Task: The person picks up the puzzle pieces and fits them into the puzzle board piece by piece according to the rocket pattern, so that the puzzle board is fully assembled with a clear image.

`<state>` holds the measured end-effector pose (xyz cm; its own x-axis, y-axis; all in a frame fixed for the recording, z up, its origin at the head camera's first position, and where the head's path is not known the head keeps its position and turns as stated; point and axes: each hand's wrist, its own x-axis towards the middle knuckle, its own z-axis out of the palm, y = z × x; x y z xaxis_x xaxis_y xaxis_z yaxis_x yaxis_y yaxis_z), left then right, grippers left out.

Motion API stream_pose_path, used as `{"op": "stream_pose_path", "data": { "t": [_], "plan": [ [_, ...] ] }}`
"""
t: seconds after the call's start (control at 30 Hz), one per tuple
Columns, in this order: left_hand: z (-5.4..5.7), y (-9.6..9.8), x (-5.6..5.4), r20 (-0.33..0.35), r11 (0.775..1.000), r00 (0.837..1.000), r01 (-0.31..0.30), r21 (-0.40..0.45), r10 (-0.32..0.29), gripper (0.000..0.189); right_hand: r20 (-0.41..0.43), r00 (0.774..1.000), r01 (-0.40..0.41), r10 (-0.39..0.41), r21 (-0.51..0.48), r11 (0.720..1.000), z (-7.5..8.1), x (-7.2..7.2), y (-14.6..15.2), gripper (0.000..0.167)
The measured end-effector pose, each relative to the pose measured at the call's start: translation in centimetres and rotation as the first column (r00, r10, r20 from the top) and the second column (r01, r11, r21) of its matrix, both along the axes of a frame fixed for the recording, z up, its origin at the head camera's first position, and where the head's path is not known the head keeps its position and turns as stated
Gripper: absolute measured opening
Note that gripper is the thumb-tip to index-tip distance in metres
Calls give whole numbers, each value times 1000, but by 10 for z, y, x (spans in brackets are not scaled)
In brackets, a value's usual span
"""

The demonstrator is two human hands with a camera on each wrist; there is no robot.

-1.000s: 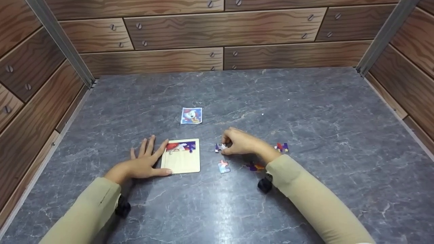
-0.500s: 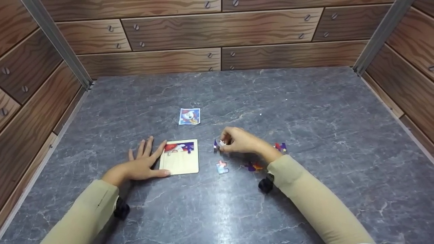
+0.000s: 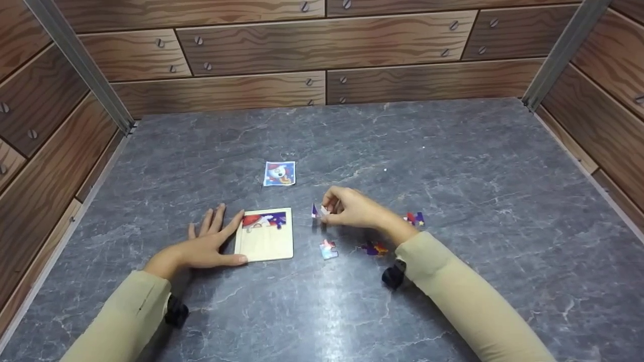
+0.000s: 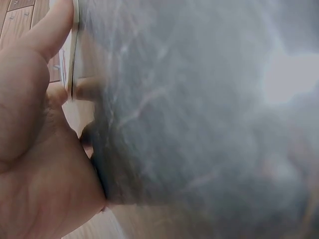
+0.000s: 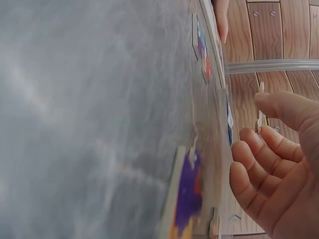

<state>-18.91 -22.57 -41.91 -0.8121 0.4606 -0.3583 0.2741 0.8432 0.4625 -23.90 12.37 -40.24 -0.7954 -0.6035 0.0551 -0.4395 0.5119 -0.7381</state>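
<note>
Two hands, one board, one card and four separate puzzle pieces are on view. The left hand has its fingers spread, with the thumb and index fingertip touching the board's left edge. The right hand pinches one piece, the held piece, between thumb and fingers; it is tilted up, to the right of the board and apart from it. The other three lie loose: the blue piece near the board's right side, the orange piece further right, and the red piece beyond the right wrist. A fitted strip fills the board's top; how many pieces make it up is hard to tell. The card lies behind the board.

The fingers cover part of the held piece, which shows nearly edge-on in the right wrist view. The left wrist view is blurred and washed out by glare. Both sleeves are cut off at the bottom.

The table is grey, veined like marble, with two white specks. Plank-patterned walls stand on three sides, with two metal posts at the back corners.
</note>
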Motion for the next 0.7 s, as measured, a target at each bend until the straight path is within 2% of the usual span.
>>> {"op": "stream_pose_path", "data": {
  "t": [0.7],
  "plan": [
    [1, 2, -1, 13, 999, 1000, -10, -33, 11, 103, -15, 999, -36, 35, -52, 998, 5, 7, -39, 27]
  ]
}}
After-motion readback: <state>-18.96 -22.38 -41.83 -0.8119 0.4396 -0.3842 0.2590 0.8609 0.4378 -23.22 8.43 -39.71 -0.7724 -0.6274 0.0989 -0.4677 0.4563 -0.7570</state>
